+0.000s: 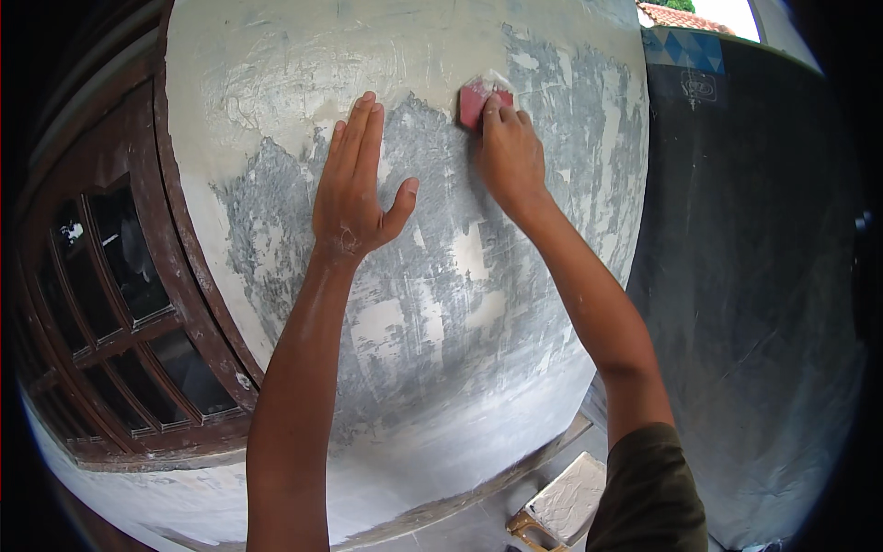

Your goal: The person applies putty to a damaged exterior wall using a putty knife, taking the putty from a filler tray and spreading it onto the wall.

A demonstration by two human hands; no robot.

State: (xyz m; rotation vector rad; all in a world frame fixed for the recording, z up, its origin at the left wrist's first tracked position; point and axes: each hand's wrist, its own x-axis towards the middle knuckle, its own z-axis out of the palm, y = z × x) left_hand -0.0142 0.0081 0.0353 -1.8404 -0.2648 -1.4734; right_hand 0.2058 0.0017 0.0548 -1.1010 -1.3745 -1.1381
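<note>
In front of me stands a wall [405, 285], patchy grey with white filler, its upper part coated in wet, cream-coloured putty [267, 64]. My right hand [512, 152] grips a red putty scraper [475, 101] between thumb and fingers. White putty clings to the scraper's upper edge, which meets the wall near where the cream coat borders the grey. To its left, my left hand [354, 179] is raised with fingers stretched upward and thumb apart, holding nothing. Its palm faces the wall; whether it touches the surface I cannot tell.
A brown wooden window frame [170, 267] with dark panes borders the wall on the left. On the right hangs a large dark sheet [745, 276]. Below, on the grey tiled floor, a tray of white putty [568, 492] sits on something yellowish beside my right sleeve.
</note>
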